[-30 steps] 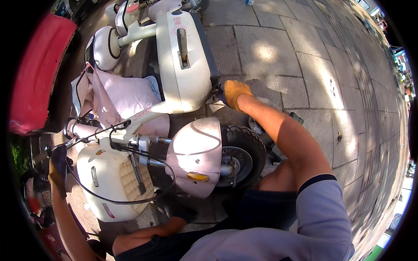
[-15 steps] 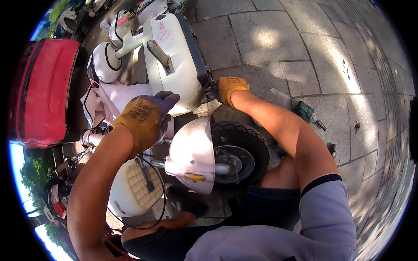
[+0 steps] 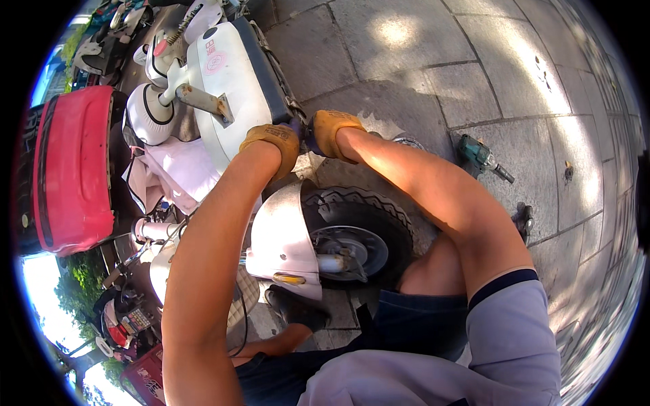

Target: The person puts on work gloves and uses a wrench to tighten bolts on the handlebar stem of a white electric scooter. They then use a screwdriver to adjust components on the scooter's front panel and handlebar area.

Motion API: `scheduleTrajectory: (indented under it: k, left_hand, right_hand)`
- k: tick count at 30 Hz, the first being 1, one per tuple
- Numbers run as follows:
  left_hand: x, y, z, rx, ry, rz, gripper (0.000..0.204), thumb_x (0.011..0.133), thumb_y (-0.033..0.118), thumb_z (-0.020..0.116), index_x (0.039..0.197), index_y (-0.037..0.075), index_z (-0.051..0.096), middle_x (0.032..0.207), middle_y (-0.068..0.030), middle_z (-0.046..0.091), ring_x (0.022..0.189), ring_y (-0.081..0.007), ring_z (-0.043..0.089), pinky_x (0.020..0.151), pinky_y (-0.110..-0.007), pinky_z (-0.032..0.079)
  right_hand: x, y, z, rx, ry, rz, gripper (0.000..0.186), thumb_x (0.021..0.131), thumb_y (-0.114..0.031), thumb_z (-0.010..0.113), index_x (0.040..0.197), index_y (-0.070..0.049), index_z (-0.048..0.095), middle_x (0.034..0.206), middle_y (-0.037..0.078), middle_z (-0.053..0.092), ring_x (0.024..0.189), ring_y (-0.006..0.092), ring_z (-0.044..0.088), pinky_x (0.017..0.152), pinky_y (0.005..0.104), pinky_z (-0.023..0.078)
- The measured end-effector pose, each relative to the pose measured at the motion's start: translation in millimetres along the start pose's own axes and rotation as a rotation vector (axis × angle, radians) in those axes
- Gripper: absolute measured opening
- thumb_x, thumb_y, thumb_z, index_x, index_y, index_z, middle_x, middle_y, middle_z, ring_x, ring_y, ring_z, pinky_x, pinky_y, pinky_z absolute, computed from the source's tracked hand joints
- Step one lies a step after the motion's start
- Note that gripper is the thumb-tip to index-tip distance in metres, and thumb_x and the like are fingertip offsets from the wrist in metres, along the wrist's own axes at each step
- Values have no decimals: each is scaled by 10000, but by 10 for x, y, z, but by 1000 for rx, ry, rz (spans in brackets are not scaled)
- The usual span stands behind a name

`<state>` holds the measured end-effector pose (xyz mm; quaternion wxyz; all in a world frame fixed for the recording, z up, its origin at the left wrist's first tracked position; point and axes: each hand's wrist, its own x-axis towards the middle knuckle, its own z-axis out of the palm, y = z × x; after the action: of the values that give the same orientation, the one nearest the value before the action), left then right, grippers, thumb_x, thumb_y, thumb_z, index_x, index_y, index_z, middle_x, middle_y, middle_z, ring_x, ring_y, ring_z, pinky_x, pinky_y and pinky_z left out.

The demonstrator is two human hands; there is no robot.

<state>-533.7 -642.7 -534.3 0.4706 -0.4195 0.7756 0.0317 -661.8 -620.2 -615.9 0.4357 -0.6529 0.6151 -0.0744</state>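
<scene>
A white-and-pink scooter lies on its side, its white body panel [image 3: 223, 81] edged by a dark strip [image 3: 267, 84]. My left hand [image 3: 274, 143], in a yellow-and-purple work glove, is at the near end of that strip with its fingers curled. Close beside it, my right hand [image 3: 333, 134], gloved alike, is also closed. The gloves hide what the fingers hold. Below both hands are the pinkish front fender [image 3: 286, 237] and the black front tyre [image 3: 365, 203]. A rusty bracket [image 3: 203, 101] sticks up from the white panel.
A green-and-black power drill [image 3: 477, 154] lies on the stone paving [image 3: 399, 88] at right, with a small dark object [image 3: 525, 222] nearer me. The red scooter body [image 3: 78, 166] stands at left. A pale pink cover [image 3: 179, 172] lies beside the white panel. My shoe [image 3: 298, 308] is near the fender.
My left hand has moved right and away from me, from above the scooter's front to beside my right hand, and its fingers have curled. The view has shifted slightly.
</scene>
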Motion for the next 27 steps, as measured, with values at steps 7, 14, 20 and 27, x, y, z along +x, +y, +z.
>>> scheduleTrajectory:
  k: [7,14,20,27]
  left_hand:
    - [87,-84,-2,-201,104,-25,363,889,70,629,1250,49,667,1230,-180,718,1152,-332,697,946,-429,553]
    - [99,-88,7,-110,74,-35,353,901,84,624,1251,72,664,1215,-169,725,1135,-326,705,945,-421,550]
    - [49,-34,-10,-184,98,-27,387,901,93,628,1287,104,653,1255,-155,711,1183,-328,679,986,-419,529]
    - [80,-63,13,-201,92,-34,426,896,95,628,1322,109,630,1275,-158,702,1204,-336,666,1005,-410,518]
  right_hand:
    - [-19,25,127,46,118,-67,260,886,-192,664,1045,-20,776,1056,232,751,1068,383,720,861,447,572]
    - [-22,-77,167,-23,123,-116,250,876,-200,678,1058,-65,783,1095,173,755,1080,325,712,893,415,563]
    - [10,-49,163,-56,131,-114,238,864,-195,676,1041,-77,783,1088,173,755,1078,319,712,899,428,560]
    - [9,-27,242,59,149,-46,227,866,-195,682,1024,-67,783,1028,185,762,1032,343,727,855,445,573]
